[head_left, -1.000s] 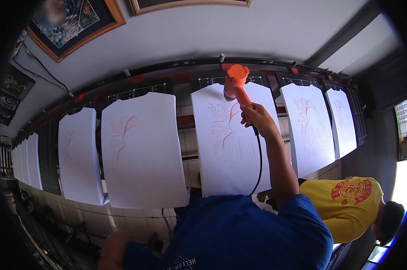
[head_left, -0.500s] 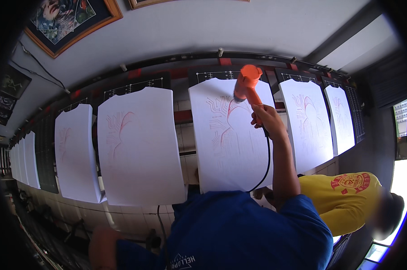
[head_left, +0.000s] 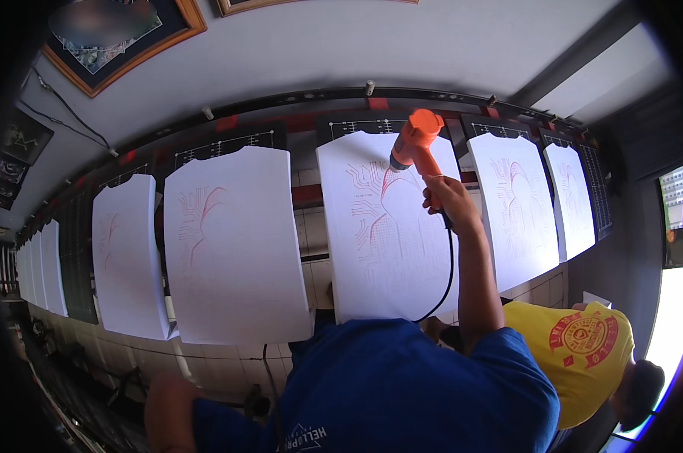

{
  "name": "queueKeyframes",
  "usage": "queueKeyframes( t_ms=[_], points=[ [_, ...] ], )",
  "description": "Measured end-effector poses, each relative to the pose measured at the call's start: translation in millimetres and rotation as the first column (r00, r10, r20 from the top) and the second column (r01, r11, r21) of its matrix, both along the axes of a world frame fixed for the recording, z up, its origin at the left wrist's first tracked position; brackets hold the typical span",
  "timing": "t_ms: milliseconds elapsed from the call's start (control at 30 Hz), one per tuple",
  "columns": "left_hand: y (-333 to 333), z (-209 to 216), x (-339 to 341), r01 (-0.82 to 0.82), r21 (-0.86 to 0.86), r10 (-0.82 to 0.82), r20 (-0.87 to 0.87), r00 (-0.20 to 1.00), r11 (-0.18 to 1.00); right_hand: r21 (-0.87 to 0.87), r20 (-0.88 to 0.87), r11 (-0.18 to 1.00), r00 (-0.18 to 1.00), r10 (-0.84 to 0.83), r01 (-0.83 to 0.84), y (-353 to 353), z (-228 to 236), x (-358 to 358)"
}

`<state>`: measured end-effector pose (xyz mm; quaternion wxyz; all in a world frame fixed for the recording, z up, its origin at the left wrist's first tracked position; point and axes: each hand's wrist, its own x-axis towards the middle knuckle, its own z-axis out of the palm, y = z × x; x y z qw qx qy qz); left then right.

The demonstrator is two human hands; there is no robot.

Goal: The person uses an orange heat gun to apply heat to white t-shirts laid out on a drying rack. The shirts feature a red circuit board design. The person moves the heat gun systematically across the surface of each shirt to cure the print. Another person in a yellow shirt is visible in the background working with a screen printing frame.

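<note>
My right hand [head_left: 451, 201] is closed around the handle of an orange heat gun [head_left: 418, 136]. The gun's dark nozzle points down and left, just above the red line print on a white T-shirt [head_left: 387, 264]. From the handle a black cord hangs over that shirt's right part. The shirt is stretched on a black printing board [head_left: 340, 130] with white markings. My left arm [head_left: 171, 411] is bent at the lower left, and its hand does not show.
More white T-shirts with red prints lie in a row, such as one on the left [head_left: 236, 279] and one on the right [head_left: 517, 226]. A dark rail [head_left: 311, 95] runs behind the boards. A person in a yellow shirt [head_left: 568, 351] is close on my right.
The heat gun has tilted slightly, its body shifting a little right and its nozzle a little left. The person in yellow has leaned and turned; the shirts have stayed put.
</note>
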<state>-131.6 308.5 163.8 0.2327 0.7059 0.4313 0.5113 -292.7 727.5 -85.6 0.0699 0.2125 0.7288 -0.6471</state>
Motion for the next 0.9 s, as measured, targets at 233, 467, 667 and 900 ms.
queueKeyframes(
  t_ms=[233,467,667,900],
  points=[
    [-4.0,3.5,-21.8,0.220,-0.147,-0.216,0.043,0.975,0.964,0.000,0.023,1.000,1.000,0.017,-0.017,3.5,2.9,2.2],
    [-0.7,-24.7,67.5,-0.405,0.293,0.405,0.064,0.912,0.866,-0.014,0.023,0.998,0.998,0.058,-0.058,-7.4,7.4,-1.7],
    [-7.5,-1.3,-17.9,0.110,-0.035,-0.111,-0.026,0.993,0.993,0.076,0.104,0.997,0.994,-0.030,0.022,4.0,20.2,26.5],
    [-2.9,-7.9,12.7,-0.034,-0.010,0.033,-0.040,0.999,0.999,0.023,-0.008,0.999,0.999,0.033,-0.032,-12.2,0.5,7.9]
  ],
)
